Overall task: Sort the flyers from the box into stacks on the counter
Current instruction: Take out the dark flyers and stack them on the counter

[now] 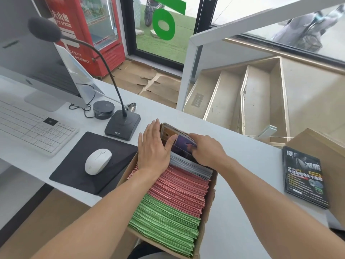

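One stack of dark flyers (pixel 304 176) lies on the desk (pixel 242 146) right of the grip, where the right hand (pixel 205 148) pinches dark flyers in the cardboard box (pixel 211 200) and the flat, open left hand (pixel 153 148) steadies them; grey, pink and green bundles remain.

A cardboard box (pixel 210 199) sits on the white counter (pixel 242 165), packed with green flyers (pixel 166 223) at 6 o'clock, pink flyers (pixel 179 189) above them, then grey. The left hand (pixel 154 148) lies flat against dark flyers (pixel 182 144) at the far end; the right hand (pixel 207 148) grips them. A finished stack (pixel 304 178) lies at 3 o'clock.
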Motion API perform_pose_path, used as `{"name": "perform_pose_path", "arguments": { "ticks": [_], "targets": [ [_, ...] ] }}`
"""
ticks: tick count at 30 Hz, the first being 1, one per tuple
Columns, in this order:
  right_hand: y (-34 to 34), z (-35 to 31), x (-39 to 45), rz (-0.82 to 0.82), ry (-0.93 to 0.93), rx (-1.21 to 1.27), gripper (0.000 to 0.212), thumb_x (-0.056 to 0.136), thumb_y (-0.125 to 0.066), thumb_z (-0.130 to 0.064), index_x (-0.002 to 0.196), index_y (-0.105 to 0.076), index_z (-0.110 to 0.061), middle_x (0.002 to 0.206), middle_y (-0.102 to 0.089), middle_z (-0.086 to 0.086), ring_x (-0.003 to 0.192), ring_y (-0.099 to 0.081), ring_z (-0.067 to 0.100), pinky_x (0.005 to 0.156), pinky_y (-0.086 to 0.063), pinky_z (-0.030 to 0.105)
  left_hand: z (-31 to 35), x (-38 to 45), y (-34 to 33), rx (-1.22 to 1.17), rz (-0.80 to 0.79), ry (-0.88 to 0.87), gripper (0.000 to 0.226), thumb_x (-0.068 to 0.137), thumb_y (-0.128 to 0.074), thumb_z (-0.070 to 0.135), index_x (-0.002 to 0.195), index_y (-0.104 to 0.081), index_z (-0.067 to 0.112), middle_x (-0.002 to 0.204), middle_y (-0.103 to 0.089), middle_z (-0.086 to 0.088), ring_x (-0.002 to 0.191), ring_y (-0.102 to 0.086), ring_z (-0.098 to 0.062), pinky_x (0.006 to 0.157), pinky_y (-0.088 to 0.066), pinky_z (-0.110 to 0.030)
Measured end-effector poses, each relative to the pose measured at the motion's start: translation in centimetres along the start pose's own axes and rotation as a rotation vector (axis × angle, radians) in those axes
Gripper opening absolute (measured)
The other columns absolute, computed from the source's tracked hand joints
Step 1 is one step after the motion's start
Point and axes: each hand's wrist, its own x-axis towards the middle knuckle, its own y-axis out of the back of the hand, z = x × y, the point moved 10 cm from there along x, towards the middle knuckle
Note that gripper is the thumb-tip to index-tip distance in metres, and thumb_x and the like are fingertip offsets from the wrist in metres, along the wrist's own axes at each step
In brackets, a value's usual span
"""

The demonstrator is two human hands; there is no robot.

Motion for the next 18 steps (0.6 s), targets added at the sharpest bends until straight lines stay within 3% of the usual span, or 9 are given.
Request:
{"name": "perform_pose_path", "arguments": {
  "ticks": [2, 5, 7, 10, 13, 14, 16, 18],
  "targets": [
    [1.8, 0.6, -0.6, 0.067, -0.022, 0.107, 0.025, 0.102, -0.056, -0.030, 0.127, -0.060, -0.030, 0.117, -0.071, -0.004, 0.095, -0.066, 0.026, 0.081, -0.059, 0.043, -0.3, 0.1, 0.0, -0.004, 0.003, 0.010, 0.089, 0.095, -0.023, 0.076, 0.161, -0.007, 0.019, 0.169, -0.014, -0.001, 0.156, -0.007, -0.017, 0.127, -0.005, -0.048],
    [5.3, 2.5, -2.8, 0.202, -0.054, 0.450, 0.018, 0.101, -0.059, -0.026, 0.118, -0.063, -0.029, 0.104, -0.072, -0.006, 0.089, -0.069, 0.024, 0.074, -0.060, 0.042, 0.3, 0.0, 1.6, 0.014, 0.134, -0.023, 0.084, 0.098, -0.034, 0.071, 0.160, -0.018, 0.016, 0.167, -0.021, -0.003, 0.156, -0.007, -0.019, 0.126, 0.003, -0.049],
    [7.7, 4.3, -4.8, 0.304, -0.077, 0.693, 0.013, 0.099, -0.063, -0.022, 0.110, -0.066, -0.028, 0.095, -0.076, -0.008, 0.084, -0.073, 0.019, 0.066, -0.056, 0.033, 2.3, -0.5, 2.7, -0.091, 0.214, -0.094, 0.072, 0.100, -0.045, 0.062, 0.155, -0.030, 0.019, 0.162, -0.031, 0.000, 0.155, -0.013, -0.016, 0.127, -0.004, -0.046],
    [9.3, 7.2, -7.3, 0.393, -0.133, 1.068, 0.018, 0.096, -0.069, -0.012, 0.109, -0.069, -0.025, 0.089, -0.079, -0.007, 0.080, -0.076, 0.018, 0.064, -0.057, 0.030, 5.9, -0.8, 1.6, -0.542, 0.096, 0.012, 0.050, 0.099, -0.057, 0.047, 0.144, -0.045, 0.027, 0.147, -0.046, 0.011, 0.140, -0.035, -0.006, 0.118, -0.029, -0.033],
    [10.7, 9.7, -10.6, 0.592, -0.080, 1.085, 0.025, 0.095, -0.068, -0.005, 0.107, -0.071, -0.027, 0.090, -0.078, -0.008, 0.082, -0.073, 0.015, 0.074, -0.059, 0.036, 8.4, -1.3, -0.9, -1.059, -0.034, 0.394, 0.029, 0.106, -0.046, 0.039, 0.121, -0.063, 0.023, 0.125, -0.066, 0.006, 0.120, -0.060, -0.012, 0.106, -0.047, -0.036],
    [11.5, 10.3, -12.0, 0.665, -0.034, 0.994, 0.030, 0.094, -0.068, -0.002, 0.103, -0.071, -0.031, 0.090, -0.076, -0.014, 0.083, -0.070, 0.009, 0.077, -0.056, 0.032, 9.2, -1.4, -2.4, -1.225, -0.125, 0.545, 0.034, 0.106, -0.044, 0.041, 0.116, -0.066, 0.017, 0.122, -0.070, -0.003, 0.115, -0.065, -0.020, 0.101, -0.052, -0.039],
    [13.4, 10.1, -14.6, 0.750, 0.149, 0.776, 0.043, 0.089, -0.068, 0.011, 0.102, -0.070, -0.030, 0.096, -0.074, -0.023, 0.092, -0.067, -0.001, 0.084, -0.052, 0.026, 12.6, -2.6, -5.6, -1.471, -0.580, 0.726, 0.059, 0.101, -0.047, 0.057, 0.121, -0.066, 0.005, 0.127, -0.068, -0.018, 0.108, -0.068, -0.031, 0.094, -0.055, -0.042],
    [14.4, 9.7, -16.7, 0.764, 0.352, 0.572, 0.054, 0.076, -0.066, 0.030, 0.104, -0.075, -0.015, 0.113, -0.075, -0.013, 0.111, -0.069, 0.014, 0.096, -0.052, 0.039, 16.4, -4.9, -6.3, -1.513, -1.080, 0.666, 0.079, 0.095, -0.046, 0.069, 0.133, -0.062, 0.002, 0.135, -0.062, -0.021, 0.117, -0.061, -0.034, 0.100, -0.047, -0.044]
  ]
}}
